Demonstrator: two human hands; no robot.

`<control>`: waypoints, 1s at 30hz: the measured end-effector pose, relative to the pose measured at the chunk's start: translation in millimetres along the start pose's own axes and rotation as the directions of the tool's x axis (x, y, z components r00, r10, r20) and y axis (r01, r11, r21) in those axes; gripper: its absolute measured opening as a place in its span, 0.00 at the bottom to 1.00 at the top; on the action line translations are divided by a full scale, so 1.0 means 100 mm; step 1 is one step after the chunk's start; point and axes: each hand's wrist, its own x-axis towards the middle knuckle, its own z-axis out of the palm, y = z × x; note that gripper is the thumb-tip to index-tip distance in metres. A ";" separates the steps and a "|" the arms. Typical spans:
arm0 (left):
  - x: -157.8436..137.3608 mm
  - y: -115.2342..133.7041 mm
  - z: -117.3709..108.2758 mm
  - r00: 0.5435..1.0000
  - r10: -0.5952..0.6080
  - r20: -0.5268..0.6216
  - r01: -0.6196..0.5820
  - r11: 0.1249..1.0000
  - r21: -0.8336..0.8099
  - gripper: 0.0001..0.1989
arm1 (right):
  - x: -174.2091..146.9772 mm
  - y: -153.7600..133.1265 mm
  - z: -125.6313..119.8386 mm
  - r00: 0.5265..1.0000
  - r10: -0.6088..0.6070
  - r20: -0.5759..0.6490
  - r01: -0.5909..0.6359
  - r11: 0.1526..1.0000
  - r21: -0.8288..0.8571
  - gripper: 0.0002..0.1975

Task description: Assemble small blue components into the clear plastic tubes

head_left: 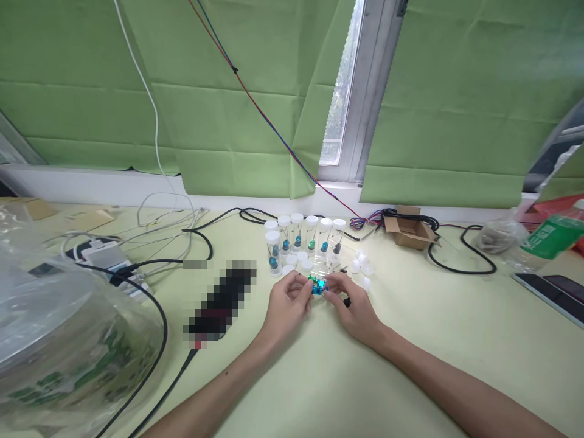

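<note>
My left hand (pixel 289 299) and my right hand (pixel 351 304) meet just above the table. Between their fingertips are small shiny green and blue pieces (pixel 318 285), metallic in look; their exact kind is too small to make out. Thumb and fingers of my left hand are closed at the green side, and my right hand pinches at the blue side. Just beyond stand several clear tubes with white caps (pixel 311 234), each with a small coloured piece and a thin stem inside. Loose white caps (pixel 306 265) lie in front of the tubes.
More white plastic parts (pixel 364 263) lie right of the tubes. A small open cardboard box (pixel 409 230) and black cables (pixel 460 267) are at the back. Leftward are a power strip (pixel 103 258) and a large plastic-wrapped container (pixel 68 353). A bottle (pixel 547 237) and phone (pixel 550 298) are rightward.
</note>
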 end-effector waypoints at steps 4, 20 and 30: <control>-0.01 0.01 0.01 1.000 -0.007 0.013 0.007 1.000 0.006 0.14 | 0.01 -0.03 -0.02 1.000 0.022 0.019 -0.022 1.000 -0.020 0.07; 0.00 -0.02 0.00 0.999 -0.008 -0.034 0.006 0.999 -0.054 0.13 | 0.03 -0.10 -0.04 0.999 -0.021 0.044 0.022 0.999 -0.031 0.08; 0.00 0.02 0.01 1.000 -0.003 -0.029 0.001 0.998 -0.056 0.14 | 0.04 -0.09 -0.04 1.000 -0.001 0.023 0.003 0.997 -0.080 0.04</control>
